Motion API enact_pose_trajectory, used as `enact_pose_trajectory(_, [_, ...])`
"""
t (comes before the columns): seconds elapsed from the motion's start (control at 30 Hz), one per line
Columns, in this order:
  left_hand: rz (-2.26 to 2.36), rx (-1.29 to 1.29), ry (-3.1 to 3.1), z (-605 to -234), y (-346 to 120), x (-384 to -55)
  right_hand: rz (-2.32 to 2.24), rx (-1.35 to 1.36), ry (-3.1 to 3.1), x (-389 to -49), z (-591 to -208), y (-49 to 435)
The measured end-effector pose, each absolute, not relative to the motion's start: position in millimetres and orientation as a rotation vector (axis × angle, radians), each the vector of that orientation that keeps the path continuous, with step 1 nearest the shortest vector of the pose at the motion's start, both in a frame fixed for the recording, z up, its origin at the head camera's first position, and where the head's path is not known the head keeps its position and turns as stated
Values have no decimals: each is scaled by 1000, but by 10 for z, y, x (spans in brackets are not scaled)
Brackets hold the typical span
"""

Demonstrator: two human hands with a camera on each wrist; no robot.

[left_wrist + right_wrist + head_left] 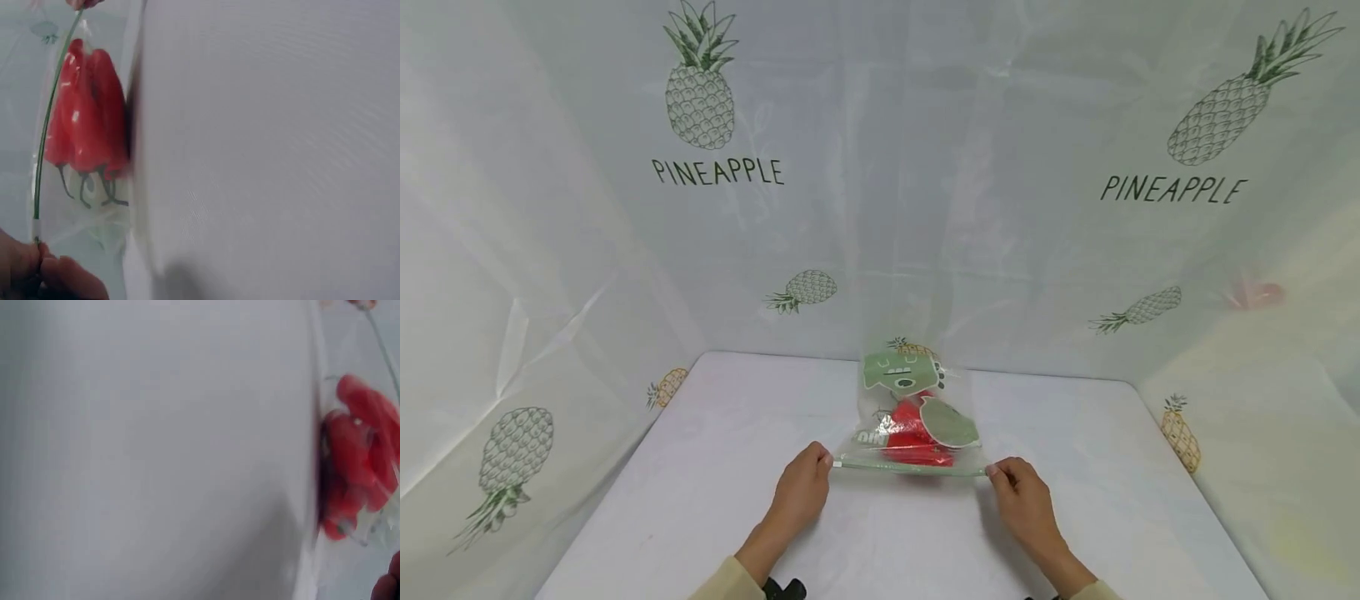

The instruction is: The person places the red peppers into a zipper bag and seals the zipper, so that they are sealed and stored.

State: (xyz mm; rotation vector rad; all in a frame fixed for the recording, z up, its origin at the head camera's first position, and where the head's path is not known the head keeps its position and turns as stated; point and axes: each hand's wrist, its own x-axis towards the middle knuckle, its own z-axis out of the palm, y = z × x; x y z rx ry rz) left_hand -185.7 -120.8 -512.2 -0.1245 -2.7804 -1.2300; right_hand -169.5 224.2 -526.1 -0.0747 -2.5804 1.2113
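Observation:
A clear zip bag (pixel 951 422) printed with green cartoon shapes lies on the table. Several long red peppers (pixel 910 429) are inside; their thin green stems show in the left wrist view. Along the bag's near edge runs a green zip strip (pixel 895 468), stretched straight between the hands. My left hand (pixel 802 487) pinches its left end, beside a small white slider (pixel 35 228). The right end is pinched between the thumb and fingers of my right hand (pixel 1024 507). The right wrist view shows the peppers (pixel 359 450) blurred and only a sliver of that hand.
The white table (pixel 760 417) extends to both sides of the bag. A pale curtain (pixel 910 208) with pineapple prints hangs behind it and along both sides. Blurred red things (pixel 1255 293) show faintly through the curtain at the right. A black object (pixel 785 589) sits by the left sleeve.

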Motion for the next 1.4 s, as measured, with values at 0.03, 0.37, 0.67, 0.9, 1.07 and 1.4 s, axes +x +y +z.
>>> enact_pose_trajectory(0.03, [-1239, -116, -2768, -5126, -1186, -1873, 1262, -122, -2578, -1700, -5252, 2241])
enact_pose_trajectory(0.37, [-1868, -51, -2762, -5174, -1218, -1941, 1819, -425, -2476, -1731, -5162, 2340])
enact_pose_trajectory(0.67, [-2152, -183, -2810, -5127, -1273, -1867, 2220, -513, -2316, -1732, -5169, 2447])
enact_pose_trajectory(0.9, [-2197, -181, -2745, -5145, -1217, -1887, 2403, -526, -2237, -1748, -5136, 2557])
enact_pose_trajectory(1.07, [-2112, -247, -2741, -5127, -1140, -1892, 2425, -544, -2186, -1763, -5168, 2600])
enact_pose_trajectory(1.4, [-2272, -206, -2664, -5195, -1044, -1892, 2538, -644, -1892, -1748, -5244, 2478])
